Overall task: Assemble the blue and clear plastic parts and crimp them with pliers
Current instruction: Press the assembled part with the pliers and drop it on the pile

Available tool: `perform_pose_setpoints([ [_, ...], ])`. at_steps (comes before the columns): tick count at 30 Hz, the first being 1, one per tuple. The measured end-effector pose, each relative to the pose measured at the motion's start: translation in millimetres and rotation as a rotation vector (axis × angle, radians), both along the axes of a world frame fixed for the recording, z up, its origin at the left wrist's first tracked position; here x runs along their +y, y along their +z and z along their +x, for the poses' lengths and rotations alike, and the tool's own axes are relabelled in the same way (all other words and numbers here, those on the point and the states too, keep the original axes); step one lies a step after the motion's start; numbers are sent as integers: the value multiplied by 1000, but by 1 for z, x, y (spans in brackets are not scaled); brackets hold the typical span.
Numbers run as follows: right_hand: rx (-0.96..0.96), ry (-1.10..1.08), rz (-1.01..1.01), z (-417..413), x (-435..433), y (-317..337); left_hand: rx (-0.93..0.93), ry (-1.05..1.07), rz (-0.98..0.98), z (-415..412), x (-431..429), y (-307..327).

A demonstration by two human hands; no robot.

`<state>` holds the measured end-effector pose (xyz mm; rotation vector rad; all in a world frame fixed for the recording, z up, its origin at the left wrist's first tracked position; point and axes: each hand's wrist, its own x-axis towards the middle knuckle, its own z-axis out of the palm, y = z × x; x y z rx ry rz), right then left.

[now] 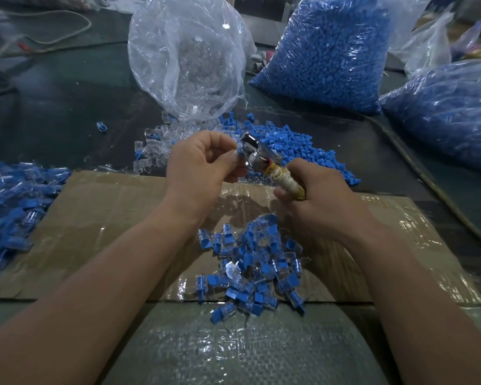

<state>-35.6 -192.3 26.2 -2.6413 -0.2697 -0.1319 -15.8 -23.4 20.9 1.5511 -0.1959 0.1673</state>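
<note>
My left hand [203, 162] pinches a small blue and clear part [238, 152] between thumb and fingertips, mostly hidden by them. My right hand [314, 195] grips the taped handles of the pliers [261, 162], whose shiny metal jaws sit against that part. Below my hands, a heap of joined blue and clear pieces [250, 268] lies on the taped cardboard sheet [109, 218]. Loose blue parts [300, 145] and loose clear parts [156, 145] are spread just beyond my hands.
A clear bag of clear parts [189, 56] stands behind. Two big bags of blue parts [331, 51] [450, 112] fill the back right. Another pile of joined pieces [9, 195] lies at the left. Cables [428, 184] run along the dark table.
</note>
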Motion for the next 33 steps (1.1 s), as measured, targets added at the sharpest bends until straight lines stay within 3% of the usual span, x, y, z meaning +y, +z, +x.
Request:
perform_pose_setpoints([
  [13, -85, -19, -26, 3, 3, -7, 7, 27, 7, 3, 1, 0],
  [19, -143, -74, 9, 4, -4, -8, 108, -40, -39, 7, 9, 4],
  [23, -91, -135, -37, 6, -14, -6, 185, -199, -28, 7, 21, 7],
  [28, -14, -109, -100, 7, -17, -3, 217, -513, 176, 9, 27, 12],
  [33, 79, -60, -88, 6, -13, -1, 258, -635, 323, 8, 28, 12],
])
